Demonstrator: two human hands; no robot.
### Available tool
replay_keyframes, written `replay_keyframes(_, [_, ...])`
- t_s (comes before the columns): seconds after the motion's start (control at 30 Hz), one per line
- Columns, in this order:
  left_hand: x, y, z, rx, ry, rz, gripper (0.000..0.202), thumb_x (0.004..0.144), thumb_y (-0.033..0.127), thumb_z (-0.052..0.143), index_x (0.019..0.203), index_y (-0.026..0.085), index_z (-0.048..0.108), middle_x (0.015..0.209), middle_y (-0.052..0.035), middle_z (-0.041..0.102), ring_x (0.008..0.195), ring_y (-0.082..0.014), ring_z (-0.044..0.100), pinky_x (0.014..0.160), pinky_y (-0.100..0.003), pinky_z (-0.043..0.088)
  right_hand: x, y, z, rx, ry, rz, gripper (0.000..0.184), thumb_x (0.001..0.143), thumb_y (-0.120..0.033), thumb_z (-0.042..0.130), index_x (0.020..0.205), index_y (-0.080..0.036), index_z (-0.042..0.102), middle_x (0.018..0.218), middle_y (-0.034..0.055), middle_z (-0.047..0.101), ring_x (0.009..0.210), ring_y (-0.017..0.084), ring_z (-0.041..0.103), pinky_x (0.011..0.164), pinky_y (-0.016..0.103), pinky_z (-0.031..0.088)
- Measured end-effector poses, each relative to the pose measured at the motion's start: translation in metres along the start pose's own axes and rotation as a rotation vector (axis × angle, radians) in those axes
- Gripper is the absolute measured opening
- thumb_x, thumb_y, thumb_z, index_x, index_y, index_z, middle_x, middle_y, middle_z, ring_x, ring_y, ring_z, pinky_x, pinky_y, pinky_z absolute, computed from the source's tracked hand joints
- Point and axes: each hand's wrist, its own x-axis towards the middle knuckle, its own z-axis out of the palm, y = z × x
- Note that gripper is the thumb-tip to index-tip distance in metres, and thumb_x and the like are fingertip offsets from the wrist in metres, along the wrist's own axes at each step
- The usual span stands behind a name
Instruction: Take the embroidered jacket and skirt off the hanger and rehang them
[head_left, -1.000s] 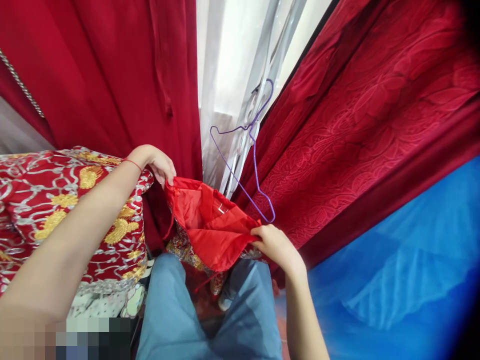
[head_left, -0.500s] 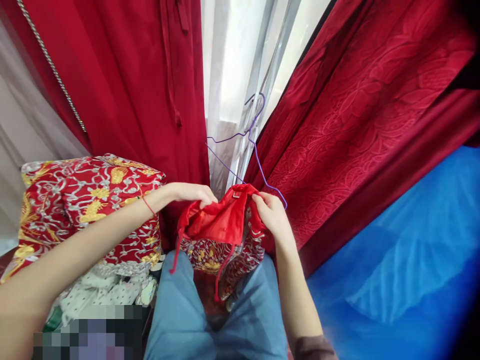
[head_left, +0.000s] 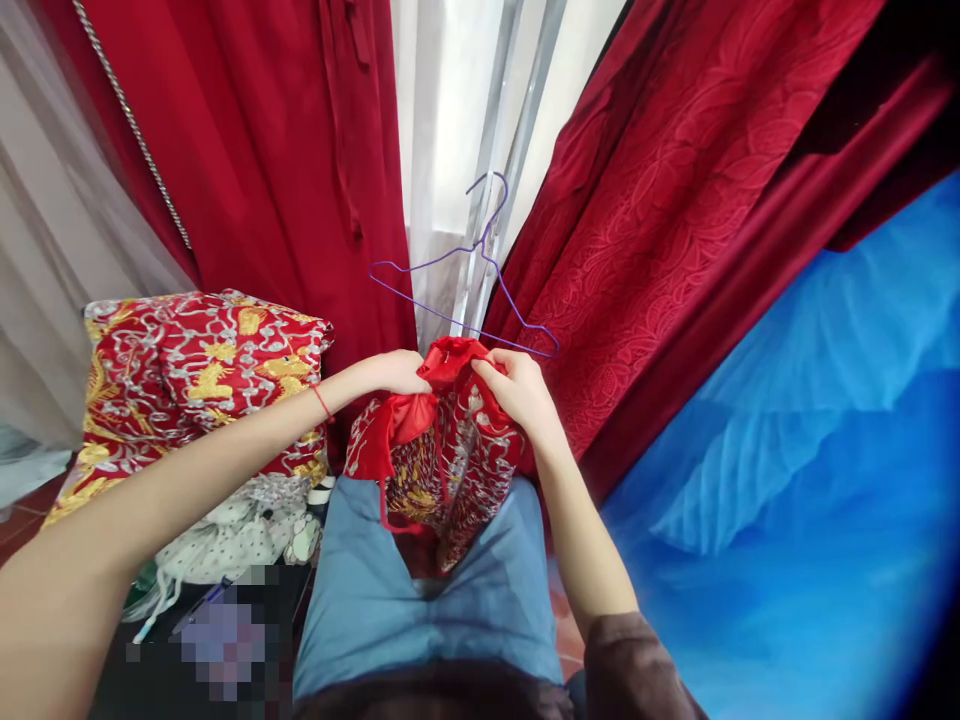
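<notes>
Held up in front of my legs is a red embroidered skirt point(head_left: 424, 475) with silver and gold stitching, a red lining and dangling red ties. My left hand point(head_left: 401, 372) is closed on the left side of its gathered waistband. On the other side, the thumb and fingers of my right hand point(head_left: 514, 385) pinch the waistband edge. A purple wire hanger point(head_left: 480, 245) is just beyond the hands, with no garment visible on it. What supports the hanger cannot be made out. The skirt's lower part drops between my knees.
To the left sits a stack of matching red embroidered cloth point(head_left: 202, 380), above a white dotted cloth point(head_left: 225, 545). Red curtain-like fabric point(head_left: 277, 160) hangs ahead, and patterned red garments point(head_left: 660, 230) hang at right. Blue pleated fabric point(head_left: 810, 440) spreads at far right.
The waistband has gone from spread wide to more bunched, as my hands came closer together. The hanger's lower bar now shows whole above the skirt. The view has shifted slightly.
</notes>
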Motion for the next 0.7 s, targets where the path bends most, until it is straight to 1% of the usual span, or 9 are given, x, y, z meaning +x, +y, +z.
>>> replay_keyframes(0.1, [-0.010,0.003,0.009,0.060,0.129,-0.101,0.041,0.080,0.047,0.050,0.092,0.015,0.073,0.100,-0.0162,0.075,0.087,-0.0300,0.070,0.068,-0.030,0.045,-0.008,-0.005,-0.004,0.005,0.011,-0.023,0.031,0.084,-0.041,0.054,0.061,-0.022,0.046,0.059,-0.0037,0.050,0.060,0.012,0.044,0.062,0.025,0.031])
replay_keyframes(0.23, [-0.020,0.010,0.029,-0.102,0.245,-0.151,0.045,0.081,0.055,0.048,0.084,0.017,0.071,0.094,-0.0136,0.075,0.090,-0.0306,0.071,0.070,-0.031,0.047,-0.020,-0.007,-0.006,0.028,0.053,-0.023,0.029,0.083,-0.039,0.055,0.063,-0.022,0.044,0.061,-0.0040,0.051,0.062,0.013,0.046,0.065,0.026,0.034])
replay_keyframes(0.33, [-0.024,0.014,0.042,-0.334,0.335,-0.120,0.038,0.079,0.051,0.051,0.073,0.017,0.067,0.083,-0.0098,0.074,0.086,-0.0286,0.070,0.069,-0.029,0.046,-0.028,-0.008,-0.007,0.076,0.116,-0.026,0.015,0.081,-0.035,0.055,0.076,-0.022,0.052,0.073,-0.0019,0.060,0.067,0.014,0.052,0.069,0.026,0.039])
replay_keyframes(0.37, [-0.025,0.015,0.044,-0.413,0.371,-0.106,0.036,0.078,0.049,0.052,0.069,0.017,0.065,0.079,-0.0089,0.073,0.083,-0.0277,0.069,0.068,-0.028,0.045,-0.030,-0.010,-0.008,0.085,0.129,-0.024,0.013,0.081,-0.034,0.055,0.084,-0.022,0.055,0.078,-0.0006,0.063,0.069,0.015,0.054,0.071,0.026,0.041])
replay_keyframes(0.4, [-0.027,0.016,0.044,-0.481,0.405,-0.095,0.034,0.077,0.048,0.054,0.067,0.017,0.064,0.075,-0.0079,0.072,0.081,-0.0268,0.068,0.067,-0.028,0.044,-0.032,-0.012,-0.010,0.082,0.136,-0.018,0.017,0.082,-0.034,0.055,0.094,-0.021,0.057,0.083,0.0010,0.065,0.072,0.016,0.057,0.073,0.027,0.043])
replay_keyframes(0.5, [-0.031,0.026,0.037,-0.627,0.488,-0.088,0.028,0.074,0.042,0.060,0.063,0.016,0.063,0.065,-0.0046,0.067,0.072,-0.0228,0.064,0.063,-0.027,0.041,-0.034,-0.024,-0.021,-0.044,0.176,0.028,0.040,0.087,-0.034,0.054,0.124,-0.018,0.052,0.096,0.0091,0.071,0.085,0.023,0.066,0.079,0.032,0.047])
replay_keyframes(0.57, [-0.033,0.038,0.027,-0.784,0.518,-0.069,0.022,0.072,0.037,0.063,0.063,0.016,0.062,0.060,-0.0020,0.064,0.064,-0.0188,0.060,0.061,-0.026,0.040,-0.032,-0.035,-0.031,-0.169,0.227,0.092,0.049,0.090,-0.036,0.053,0.133,-0.013,0.047,0.104,0.0173,0.071,0.095,0.028,0.067,0.084,0.037,0.048])
replay_keyframes(0.63, [-0.035,0.054,0.017,-1.033,0.546,-0.028,0.015,0.071,0.030,0.063,0.066,0.017,0.060,0.057,0.0004,0.061,0.056,-0.0149,0.056,0.058,-0.025,0.040,-0.027,-0.047,-0.039,-0.197,0.214,0.137,0.047,0.093,-0.043,0.053,0.125,-0.009,0.052,0.105,0.0214,0.070,0.096,0.031,0.068,0.085,0.039,0.049])
replay_keyframes(0.7, [-0.035,0.072,0.006,-1.283,0.602,0.023,0.008,0.071,0.023,0.060,0.068,0.017,0.056,0.056,0.0020,0.058,0.050,-0.0123,0.052,0.056,-0.024,0.042,-0.023,-0.058,-0.045,-0.073,0.079,0.082,0.046,0.093,-0.055,0.051,0.106,-0.012,0.060,0.095,0.0162,0.072,0.088,0.027,0.068,0.081,0.037,0.050])
